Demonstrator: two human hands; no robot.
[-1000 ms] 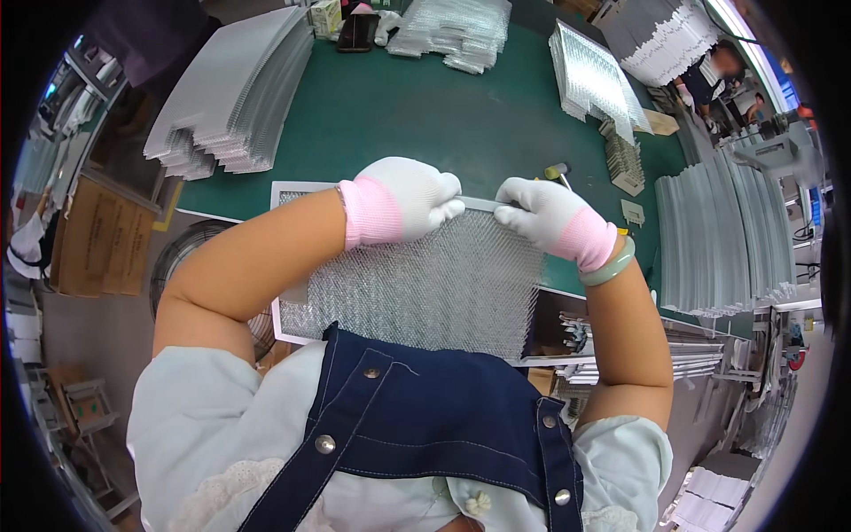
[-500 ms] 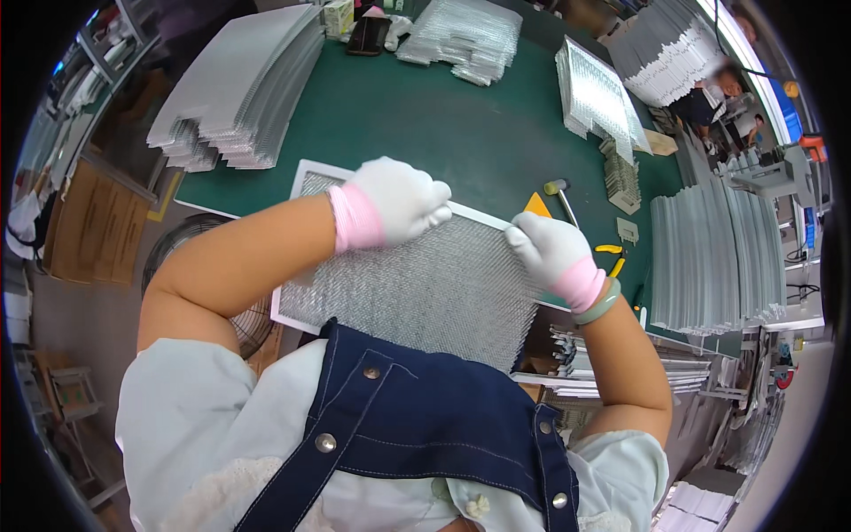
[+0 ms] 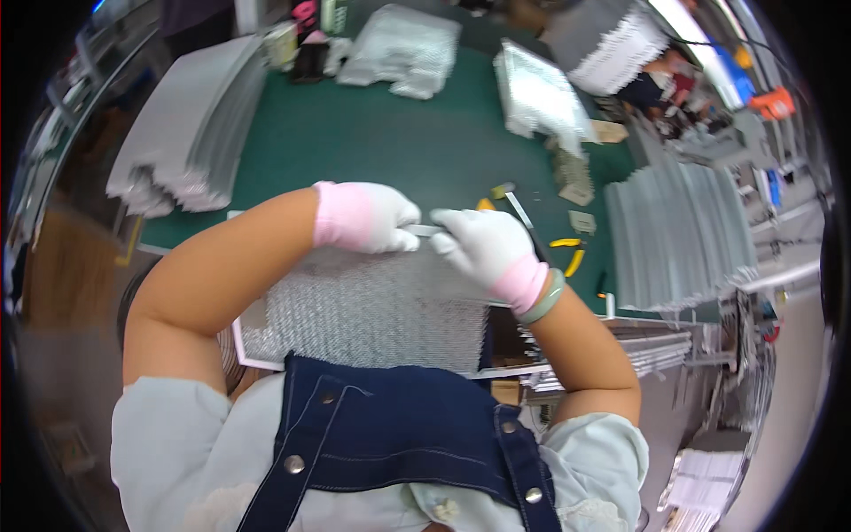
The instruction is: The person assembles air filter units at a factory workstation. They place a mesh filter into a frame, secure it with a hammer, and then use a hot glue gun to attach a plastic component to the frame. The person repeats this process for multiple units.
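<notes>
Head view: the gloved left hand [image 3: 377, 217] and gloved right hand [image 3: 487, 248] each keep a closed, pinching grip on the white edge [image 3: 425, 230] of a silvery, fine-textured mesh panel [image 3: 372, 310], between apron [image 3: 390, 434] and green worktop [image 3: 355, 133]. Farther left, brown cardboard boxes [image 3: 80, 239] are blurred, contents hidden.

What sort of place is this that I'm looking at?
Most likely a workshop or small factory assembly area. A green worktable carries a tall stack of pale sheets and a yellow-handled tool, and a framed mesh panel is at the table's near edge.
</notes>
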